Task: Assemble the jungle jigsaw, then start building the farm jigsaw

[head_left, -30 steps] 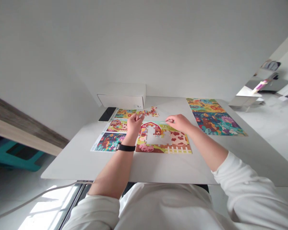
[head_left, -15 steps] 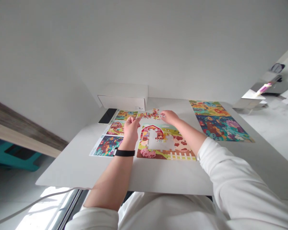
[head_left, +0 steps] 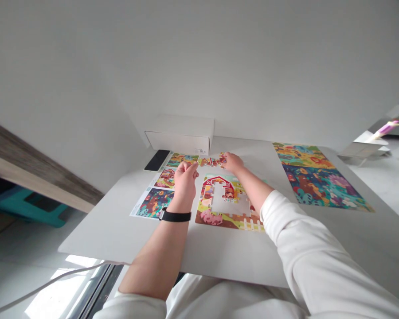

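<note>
A partly assembled farm jigsaw puzzle (head_left: 231, 222) lies on the table, with a red barn, a pink pig and a white fence. Its middle is a gap showing the table, with a few joined pieces inside by the barn. Behind it lie loose puzzle pieces (head_left: 209, 162). My right hand (head_left: 233, 163) reaches over their right end, fingertips closed on a puzzle piece (head_left: 223, 157). Left of the puzzle, my left hand (head_left: 185, 179) is raised with curled fingers pinched together; whatever they may hold is hidden. My right forearm covers the puzzle's right part.
Under and beside my left hand is a reference sheet (head_left: 153, 203) with small pictures. A phone (head_left: 157, 160) and a white box (head_left: 177, 141) stand behind it. Two finished-looking pictures (head_left: 322, 177) lie at the right. A wall closes off the back.
My right hand has moved onto the right end of the loose pieces and closed on one. My left hand stays pinched near the sheet. The view has shifted slightly.
</note>
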